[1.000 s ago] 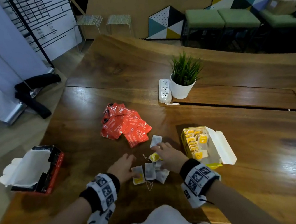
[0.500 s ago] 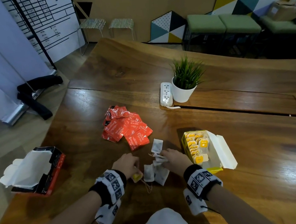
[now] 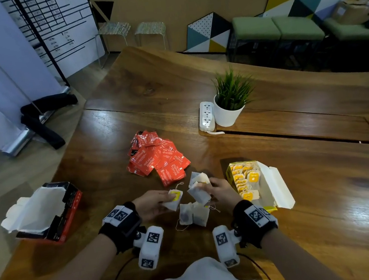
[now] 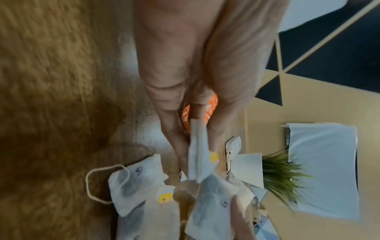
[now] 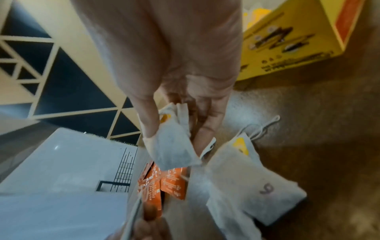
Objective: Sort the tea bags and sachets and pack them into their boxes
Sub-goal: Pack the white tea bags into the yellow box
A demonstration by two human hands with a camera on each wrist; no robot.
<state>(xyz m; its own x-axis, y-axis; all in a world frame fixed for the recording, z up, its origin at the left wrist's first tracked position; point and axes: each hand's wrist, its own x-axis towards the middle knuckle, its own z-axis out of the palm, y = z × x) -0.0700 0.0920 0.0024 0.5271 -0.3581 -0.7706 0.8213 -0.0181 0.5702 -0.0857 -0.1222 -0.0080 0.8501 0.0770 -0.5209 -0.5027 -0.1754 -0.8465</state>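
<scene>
Now left hand [image 3: 151, 204] pinches one tea bag [image 3: 173, 199]; right hand [image 3: 220, 190] grips several bags [image 3: 198, 188]

The tea bags [image 3: 194, 213] I see at centre frame are white with yellow tags, one marked with a dark "9". Above them lie red sachets [image 3: 158, 159] with white lettering. At right sits my yellow box [image 3: 230, 173] with white flaps; at left, a red-and-black box [image 3: 69, 202] lined white. The worktop [image 3: 326, 191] is glossy brown wood. My wristbands [image 3: 121, 218] are black with white-and-black square markers.
</scene>
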